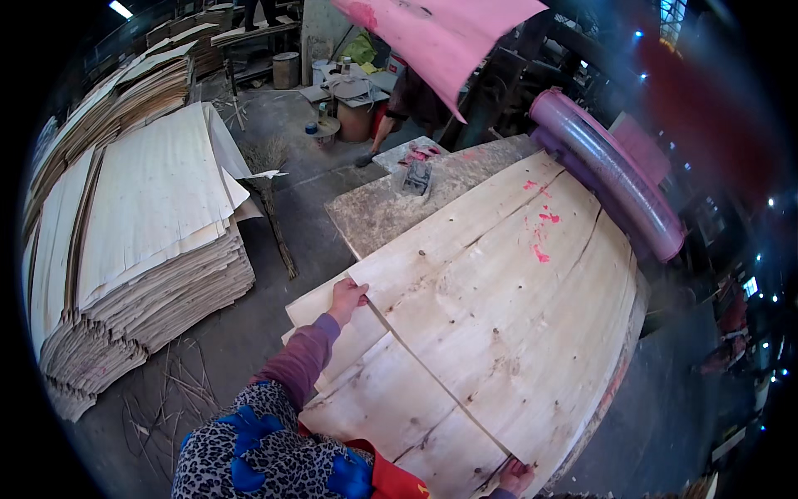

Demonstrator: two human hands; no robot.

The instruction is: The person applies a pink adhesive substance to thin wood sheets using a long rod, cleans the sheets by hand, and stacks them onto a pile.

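Observation:
A wide, pale wood veneer sheet (465, 324) lies before me, with cracks, knots and several pink smears near its far end. My left hand (347, 299) pinches its near left corner. At the lower edge of the view, my right hand (517, 476) is closed on the sheet's near right corner, and part of that hand is cut off. Beneath the near edge, another veneer sheet (391, 399) shows, split by dark cracks. The far end of the upper sheet reaches a pink-coated roller (611, 170).
A tall stack of veneer (166, 200) stands on the left, with a twig broom (274, 216) beside it. A stained board (416, 191) holds a dark block (417, 177). A pink sheet (453, 41) hangs across the top. Another person's leg (382, 133) shows behind, near buckets.

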